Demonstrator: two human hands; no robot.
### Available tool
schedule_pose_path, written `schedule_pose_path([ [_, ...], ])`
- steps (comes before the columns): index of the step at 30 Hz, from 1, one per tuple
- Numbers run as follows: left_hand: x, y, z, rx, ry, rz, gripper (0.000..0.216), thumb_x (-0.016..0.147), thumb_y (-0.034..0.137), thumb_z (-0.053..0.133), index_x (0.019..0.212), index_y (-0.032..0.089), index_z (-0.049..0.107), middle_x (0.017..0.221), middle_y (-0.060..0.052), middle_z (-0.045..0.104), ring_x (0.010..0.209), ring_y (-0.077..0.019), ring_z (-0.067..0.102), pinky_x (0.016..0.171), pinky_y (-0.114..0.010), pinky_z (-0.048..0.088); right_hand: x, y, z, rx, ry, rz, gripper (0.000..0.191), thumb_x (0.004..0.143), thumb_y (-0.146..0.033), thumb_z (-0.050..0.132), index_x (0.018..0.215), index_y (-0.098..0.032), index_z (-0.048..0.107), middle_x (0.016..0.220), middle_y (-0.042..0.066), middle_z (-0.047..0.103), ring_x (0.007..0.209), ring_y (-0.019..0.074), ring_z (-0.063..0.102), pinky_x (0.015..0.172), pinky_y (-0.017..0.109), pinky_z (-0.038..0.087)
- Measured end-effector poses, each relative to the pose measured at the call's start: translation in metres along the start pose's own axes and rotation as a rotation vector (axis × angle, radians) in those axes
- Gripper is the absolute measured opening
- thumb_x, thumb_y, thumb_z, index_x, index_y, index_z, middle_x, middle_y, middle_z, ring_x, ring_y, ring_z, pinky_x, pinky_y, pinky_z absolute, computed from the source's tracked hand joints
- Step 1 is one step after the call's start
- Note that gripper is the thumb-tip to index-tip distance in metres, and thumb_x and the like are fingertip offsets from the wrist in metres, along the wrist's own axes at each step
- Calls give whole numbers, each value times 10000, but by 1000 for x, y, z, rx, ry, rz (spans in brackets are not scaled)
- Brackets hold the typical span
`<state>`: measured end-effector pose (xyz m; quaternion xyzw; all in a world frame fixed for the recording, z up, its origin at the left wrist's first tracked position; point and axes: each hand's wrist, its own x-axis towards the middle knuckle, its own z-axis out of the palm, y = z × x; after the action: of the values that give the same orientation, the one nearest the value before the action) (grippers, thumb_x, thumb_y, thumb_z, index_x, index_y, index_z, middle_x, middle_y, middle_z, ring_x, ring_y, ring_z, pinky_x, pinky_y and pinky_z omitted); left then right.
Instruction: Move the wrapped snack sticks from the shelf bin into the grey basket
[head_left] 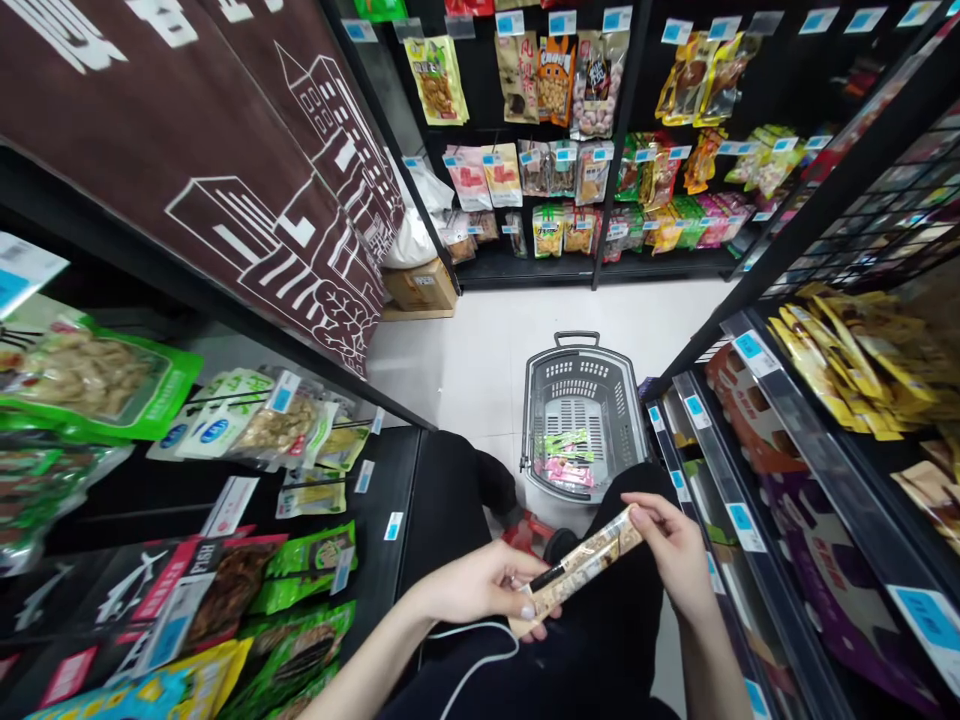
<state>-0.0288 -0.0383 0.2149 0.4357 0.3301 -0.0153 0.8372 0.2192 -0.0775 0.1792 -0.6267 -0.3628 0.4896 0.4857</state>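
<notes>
A long, narrow beige snack packet [592, 560] with a dark stripe is stretched between my two hands above my lap. My left hand [491, 585] pinches its lower left end, thumb on top. At the upper right end, my right hand [667, 530] grips it between thumb and fingers. The packet tilts up toward the right. Beyond my knees a grey shopping basket [531, 400] stands on the floor, holding green and pink packets [568, 460]. A white cable [480, 655] runs below my left hand.
Shelves with hanging snack bags [292, 420] stand close on my left. On my right are shelves [739, 480] with price tags and yellow packets [847, 360]. A facing rack [517, 265] spans the back, near a cardboard box [424, 288] and a brown printed banner [225, 170].
</notes>
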Motion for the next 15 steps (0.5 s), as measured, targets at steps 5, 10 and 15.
schedule_pose_path([
  [5,5,-9,-1,-167,-60,-18,366,654,328,737,963,138,686,905,-77,698,687,-169,663,644,-260,521,6,18,8,85,-133,73,319,726,-406,666,930,-161,652,646,9,616,561,154,576,508,255,490],
  [10,11,-16,-6,-166,-55,-32,369,653,306,735,978,139,682,851,-69,707,668,-181,668,620,-267,522,6,28,7,158,-267,174,406,618,-312,772,968,-192,607,709,-27,574,608,153,593,543,277,534],
  [15,13,-14,-8,-135,-85,-19,457,635,266,755,1065,149,652,951,-75,705,806,-176,659,728,-254,499,7,32,0,272,-170,244,339,670,-424,711,892,-179,638,655,-26,565,571,150,589,488,279,539],
])
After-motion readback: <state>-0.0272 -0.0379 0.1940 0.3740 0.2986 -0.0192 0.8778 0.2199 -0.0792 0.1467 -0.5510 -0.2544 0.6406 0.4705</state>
